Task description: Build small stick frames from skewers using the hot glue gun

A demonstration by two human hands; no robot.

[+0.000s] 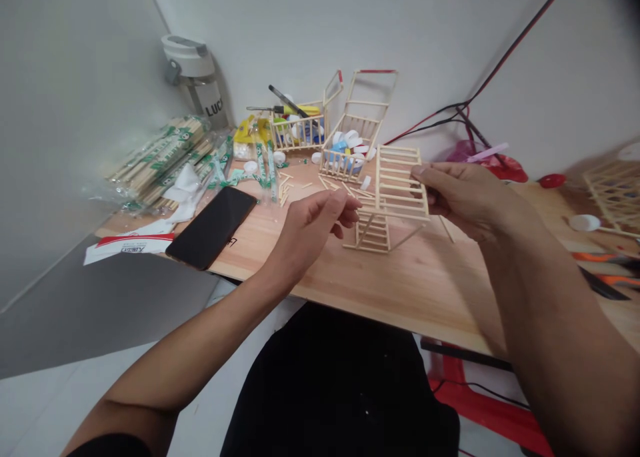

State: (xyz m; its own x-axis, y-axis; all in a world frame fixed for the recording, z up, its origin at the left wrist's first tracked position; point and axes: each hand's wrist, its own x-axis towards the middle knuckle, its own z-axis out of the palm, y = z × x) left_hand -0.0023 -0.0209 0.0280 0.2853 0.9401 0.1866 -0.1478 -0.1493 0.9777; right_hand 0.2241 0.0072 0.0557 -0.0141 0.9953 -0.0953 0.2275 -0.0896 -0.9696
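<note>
My right hand grips the right edge of a small frame of thin wooden sticks, tilted above the table, with evenly spaced bars. Just left of that frame is my left hand, its fingers curled and thumb close to the forefinger; anything between them is too small to make out. Under the frame shows a smaller ladder-like stick piece; whether the two are joined I cannot tell. Behind stand two miniature stick carts: one cart filled with white and blue caps, the other cart holding a pen and a yellow-handled tool.
Short cut sticks lie scattered behind my left hand. A phone, wrapped chopsticks and a bottle are at the left. Orange-handled pliers, a white cap and a stick lattice sit at the right.
</note>
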